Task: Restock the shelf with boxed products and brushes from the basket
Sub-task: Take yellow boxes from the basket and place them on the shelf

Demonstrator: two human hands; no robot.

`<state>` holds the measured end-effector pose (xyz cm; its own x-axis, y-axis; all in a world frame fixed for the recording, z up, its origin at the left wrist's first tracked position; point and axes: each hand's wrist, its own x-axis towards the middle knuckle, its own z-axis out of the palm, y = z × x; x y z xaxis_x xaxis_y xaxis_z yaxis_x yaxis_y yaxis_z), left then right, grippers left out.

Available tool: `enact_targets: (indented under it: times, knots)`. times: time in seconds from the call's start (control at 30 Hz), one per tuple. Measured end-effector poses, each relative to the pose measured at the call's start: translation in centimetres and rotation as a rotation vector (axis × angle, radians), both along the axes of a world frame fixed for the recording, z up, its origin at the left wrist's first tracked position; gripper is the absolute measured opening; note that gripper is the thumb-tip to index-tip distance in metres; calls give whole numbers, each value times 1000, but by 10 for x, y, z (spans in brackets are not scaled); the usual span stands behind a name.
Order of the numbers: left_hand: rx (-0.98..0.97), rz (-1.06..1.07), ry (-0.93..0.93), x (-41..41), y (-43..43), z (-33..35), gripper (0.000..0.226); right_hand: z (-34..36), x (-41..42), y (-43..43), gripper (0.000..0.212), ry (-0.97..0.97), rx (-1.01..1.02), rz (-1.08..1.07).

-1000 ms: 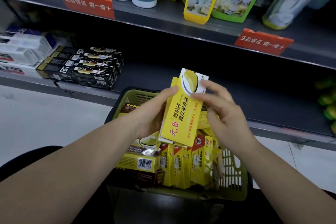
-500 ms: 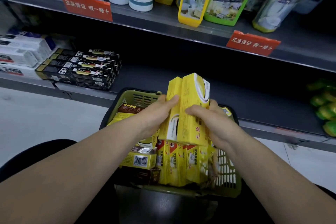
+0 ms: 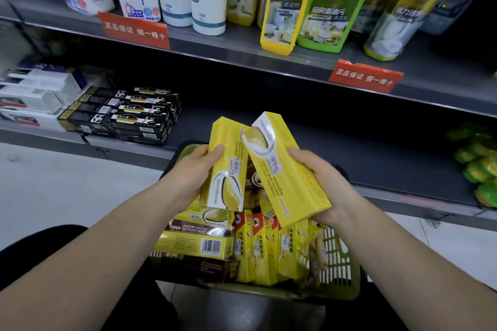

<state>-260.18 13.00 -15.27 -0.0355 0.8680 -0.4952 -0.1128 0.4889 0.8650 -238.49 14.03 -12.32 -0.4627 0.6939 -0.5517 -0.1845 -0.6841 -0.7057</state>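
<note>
L hand (image 3: pixel 197 169) gripped 1 yellow box (image 3: pixel 227 166), R hand (image 3: pixel 325 183) gripped 1 more (image 3: pixel 287 169), both over green basket (image 3: pixel 341 271).

Left hand (image 3: pixel 199 169) and right hand (image 3: pixel 338 188) bare, forearms (image 3: pixel 113 234) uncovered to the frame's edge — plain dark trousers (image 3: pixel 32 258) at the knees.

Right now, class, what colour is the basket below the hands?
The basket is olive green, seen in the head view.

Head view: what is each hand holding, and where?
Left hand grips the left yellow box at mid-length on its left side; right hand grips the right yellow box along its lower right side.
</note>
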Motion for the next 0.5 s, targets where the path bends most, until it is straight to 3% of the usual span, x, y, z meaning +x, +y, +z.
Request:
enact_targets:
  times: [0.23, 0.37, 0.5]
  knots:
    - [21, 54, 74, -56, 7, -5, 32, -8, -36, 11, 65, -113, -14, 69]
    - [7, 96, 145, -85, 17, -11, 24, -8, -69, 32, 40, -436, 97, 180]
    - [-34, 164, 204, -114, 26, -13, 26, -17, -113, 72, 38, -521, 260, 84]
